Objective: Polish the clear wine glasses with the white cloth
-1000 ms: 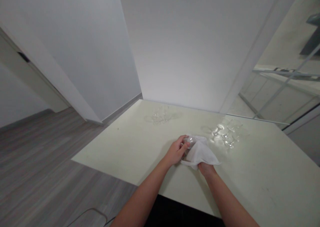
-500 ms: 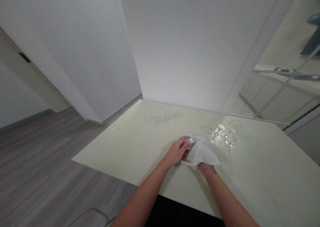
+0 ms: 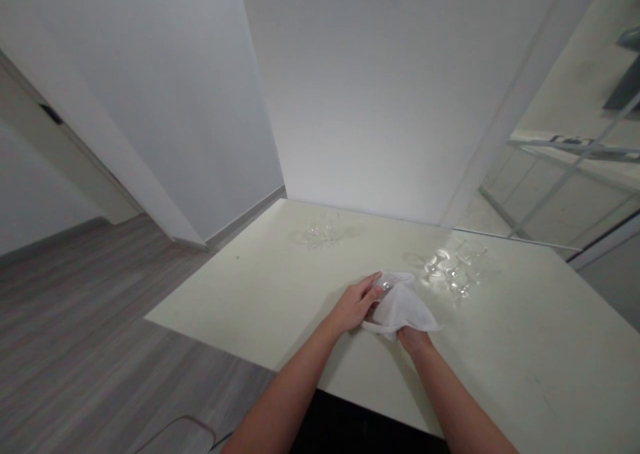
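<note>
The left hand (image 3: 356, 305) keeps its grip on the small glass (image 3: 385, 282), fingers now straighter, while the right hand (image 3: 411, 337) still pinches the cloth (image 3: 401, 305) around it; wiping continues.

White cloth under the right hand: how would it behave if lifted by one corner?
The white cloth is draped in soft folds over a clear glass, so it is probably floppy and light. It would likely sag rather than hold shape, and might drag the glass.
</note>
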`<action>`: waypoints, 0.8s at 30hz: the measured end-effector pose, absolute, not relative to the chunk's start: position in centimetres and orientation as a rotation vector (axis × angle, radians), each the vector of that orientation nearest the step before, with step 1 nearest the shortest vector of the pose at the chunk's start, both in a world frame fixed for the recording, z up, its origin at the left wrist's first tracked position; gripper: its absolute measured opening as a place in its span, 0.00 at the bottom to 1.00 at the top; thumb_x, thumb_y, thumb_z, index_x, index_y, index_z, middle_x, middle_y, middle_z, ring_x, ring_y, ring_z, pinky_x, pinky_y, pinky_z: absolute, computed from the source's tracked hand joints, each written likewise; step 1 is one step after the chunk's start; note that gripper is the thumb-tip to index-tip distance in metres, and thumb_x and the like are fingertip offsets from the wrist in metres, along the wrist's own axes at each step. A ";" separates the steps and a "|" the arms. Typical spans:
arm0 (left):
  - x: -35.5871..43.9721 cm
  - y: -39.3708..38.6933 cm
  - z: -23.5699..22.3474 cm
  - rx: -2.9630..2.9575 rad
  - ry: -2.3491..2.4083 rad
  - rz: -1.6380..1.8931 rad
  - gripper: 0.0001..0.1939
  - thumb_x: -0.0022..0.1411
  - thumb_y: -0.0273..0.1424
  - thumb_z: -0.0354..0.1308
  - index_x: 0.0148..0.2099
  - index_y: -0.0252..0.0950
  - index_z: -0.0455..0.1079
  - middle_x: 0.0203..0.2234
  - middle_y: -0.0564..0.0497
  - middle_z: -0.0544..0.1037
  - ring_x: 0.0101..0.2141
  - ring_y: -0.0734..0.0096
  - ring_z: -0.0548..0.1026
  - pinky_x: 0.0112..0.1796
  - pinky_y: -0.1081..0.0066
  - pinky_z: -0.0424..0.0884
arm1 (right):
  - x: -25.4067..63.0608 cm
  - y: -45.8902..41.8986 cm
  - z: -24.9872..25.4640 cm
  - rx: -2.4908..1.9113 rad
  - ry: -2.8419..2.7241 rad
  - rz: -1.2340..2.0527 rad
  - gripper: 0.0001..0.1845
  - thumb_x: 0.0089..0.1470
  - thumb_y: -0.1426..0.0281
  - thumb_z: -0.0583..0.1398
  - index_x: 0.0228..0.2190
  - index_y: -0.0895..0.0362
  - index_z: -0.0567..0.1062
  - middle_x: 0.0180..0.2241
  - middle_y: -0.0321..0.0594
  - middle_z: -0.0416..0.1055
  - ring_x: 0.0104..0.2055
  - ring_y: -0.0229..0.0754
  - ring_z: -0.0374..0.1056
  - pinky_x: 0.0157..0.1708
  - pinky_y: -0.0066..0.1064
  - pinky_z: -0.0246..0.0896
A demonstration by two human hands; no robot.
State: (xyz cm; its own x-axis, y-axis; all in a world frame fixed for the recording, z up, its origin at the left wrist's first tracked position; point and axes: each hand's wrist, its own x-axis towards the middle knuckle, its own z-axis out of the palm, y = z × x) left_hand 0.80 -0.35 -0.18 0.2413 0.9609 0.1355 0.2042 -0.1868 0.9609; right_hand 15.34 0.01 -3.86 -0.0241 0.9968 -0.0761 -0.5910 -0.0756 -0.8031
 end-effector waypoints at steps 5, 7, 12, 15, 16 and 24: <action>0.7 -0.4 -0.2 1.663 1.122 1.009 0.30 0.65 0.48 0.47 0.64 0.39 0.60 0.33 0.49 0.77 0.30 0.68 0.72 0.33 0.69 0.68 | 15.1 -0.2 -3.3 -0.793 -0.639 1.540 0.20 0.38 0.56 0.66 0.35 0.52 0.78 0.35 0.40 0.79 0.40 0.50 0.74 0.42 0.44 0.71; 0.7 -0.5 -0.2 1.673 1.130 0.985 0.31 0.65 0.49 0.46 0.65 0.40 0.59 0.31 0.50 0.76 0.30 0.68 0.72 0.32 0.70 0.67 | 15.0 -0.3 -3.2 -0.791 -0.677 1.560 0.22 0.37 0.57 0.67 0.36 0.52 0.78 0.35 0.41 0.79 0.44 0.52 0.73 0.44 0.44 0.70; 0.6 -0.5 0.0 1.697 1.146 0.957 0.32 0.66 0.50 0.45 0.65 0.39 0.58 0.27 0.51 0.74 0.28 0.69 0.70 0.31 0.70 0.66 | 15.3 -0.2 -3.6 -0.799 -0.675 1.543 0.22 0.38 0.57 0.66 0.37 0.53 0.79 0.36 0.41 0.79 0.45 0.52 0.72 0.46 0.44 0.68; 0.6 -0.6 0.1 1.696 1.147 0.953 0.32 0.66 0.50 0.44 0.65 0.39 0.58 0.26 0.52 0.73 0.27 0.69 0.70 0.31 0.71 0.65 | 15.3 -0.2 -3.6 -0.823 -0.630 1.532 0.22 0.36 0.57 0.67 0.36 0.53 0.79 0.35 0.41 0.79 0.43 0.52 0.73 0.45 0.45 0.69; 0.6 -0.6 0.1 1.695 1.149 0.955 0.32 0.66 0.50 0.45 0.65 0.39 0.58 0.26 0.52 0.73 0.27 0.69 0.70 0.31 0.71 0.65 | 15.2 -0.2 -3.4 -0.826 -0.622 1.532 0.22 0.36 0.57 0.67 0.35 0.53 0.79 0.34 0.41 0.79 0.42 0.52 0.73 0.45 0.44 0.69; 0.6 -0.7 0.1 1.702 1.150 0.976 0.30 0.66 0.49 0.45 0.64 0.38 0.60 0.25 0.52 0.73 0.27 0.69 0.71 0.29 0.71 0.65 | 15.0 -0.3 -3.1 -0.851 -0.619 1.514 0.23 0.36 0.54 0.68 0.33 0.54 0.79 0.34 0.42 0.79 0.36 0.48 0.74 0.40 0.42 0.70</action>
State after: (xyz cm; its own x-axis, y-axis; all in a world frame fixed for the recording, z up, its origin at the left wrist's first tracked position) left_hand 0.62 -0.66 0.11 0.2760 0.9504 0.1433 0.2958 -0.2258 0.9282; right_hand 15.04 -0.26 -3.11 0.0013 0.9874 -0.1580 -0.5942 -0.1263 -0.7943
